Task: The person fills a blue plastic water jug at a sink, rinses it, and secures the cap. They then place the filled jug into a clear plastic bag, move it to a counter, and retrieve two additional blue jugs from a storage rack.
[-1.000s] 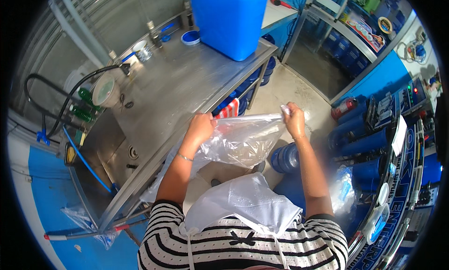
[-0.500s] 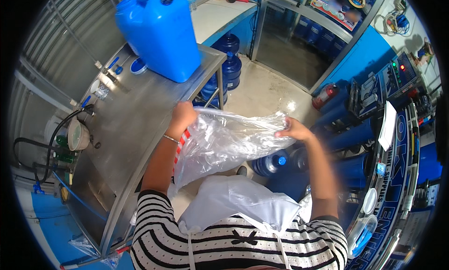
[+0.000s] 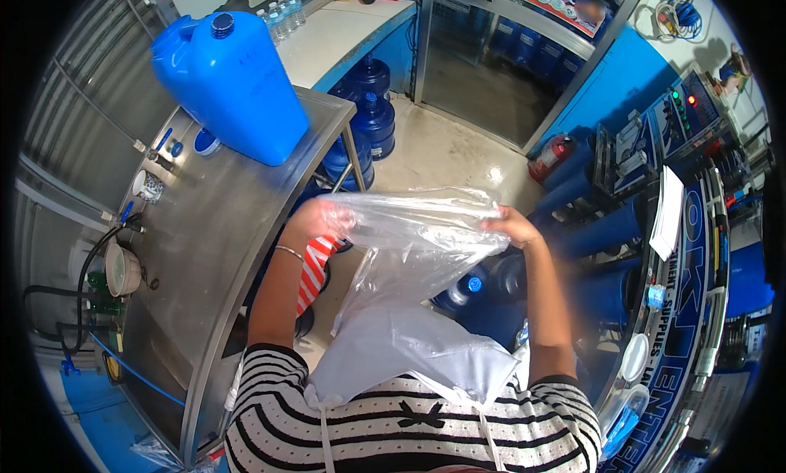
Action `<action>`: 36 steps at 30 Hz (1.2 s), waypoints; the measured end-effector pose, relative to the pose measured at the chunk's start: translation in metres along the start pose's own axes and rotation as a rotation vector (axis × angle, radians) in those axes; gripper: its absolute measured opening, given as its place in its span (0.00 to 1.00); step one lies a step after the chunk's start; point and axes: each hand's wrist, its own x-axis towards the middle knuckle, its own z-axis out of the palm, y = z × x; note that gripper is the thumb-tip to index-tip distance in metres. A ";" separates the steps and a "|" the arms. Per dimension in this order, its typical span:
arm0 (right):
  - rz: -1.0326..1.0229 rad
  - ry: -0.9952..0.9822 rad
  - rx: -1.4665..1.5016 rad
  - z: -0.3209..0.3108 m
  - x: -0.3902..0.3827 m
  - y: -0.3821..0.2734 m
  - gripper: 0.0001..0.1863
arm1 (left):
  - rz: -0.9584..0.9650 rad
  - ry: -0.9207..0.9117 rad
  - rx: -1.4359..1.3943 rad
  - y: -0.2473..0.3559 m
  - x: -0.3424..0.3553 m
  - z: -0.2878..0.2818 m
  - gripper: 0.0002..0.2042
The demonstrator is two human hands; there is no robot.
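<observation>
I hold a large clear plastic bag (image 3: 417, 239) stretched out in front of my chest. My left hand (image 3: 315, 221) grips its left top edge, partly veiled by the film. The bag's right top corner is pinched in my right hand (image 3: 512, 226). The bag hangs down over a white apron (image 3: 393, 350) on my striped top. Below the bag, blue water bottles (image 3: 471, 289) stand on the floor.
A stainless steel counter (image 3: 196, 227) runs along my left with a big blue jerrycan (image 3: 233, 80) on its far end. Large blue water bottles (image 3: 368, 113) sit under a white table. A red fire extinguisher (image 3: 550, 155) and blue filter housings (image 3: 598, 227) stand to the right.
My view has swung right and forward. The bag is now held higher and spread wider between both hands, which have stayed on its top edge.
</observation>
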 end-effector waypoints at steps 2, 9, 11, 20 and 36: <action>0.305 0.305 -1.251 -0.001 0.005 0.018 0.29 | 0.338 -0.049 0.025 0.003 0.009 0.015 0.25; 0.357 0.539 0.545 -0.016 -0.009 0.045 0.21 | 0.198 -0.243 0.323 -0.033 0.033 0.036 0.28; 0.148 0.436 0.917 -0.015 -0.023 0.017 0.18 | 0.067 -0.014 0.878 -0.054 0.048 0.008 0.28; 0.242 0.262 -0.555 -0.014 -0.036 0.002 0.37 | 0.145 -0.118 -0.035 0.001 0.060 0.000 0.22; 0.053 -0.236 0.898 -0.010 -0.059 -0.009 0.33 | -0.003 0.533 1.145 -0.004 0.054 -0.043 0.30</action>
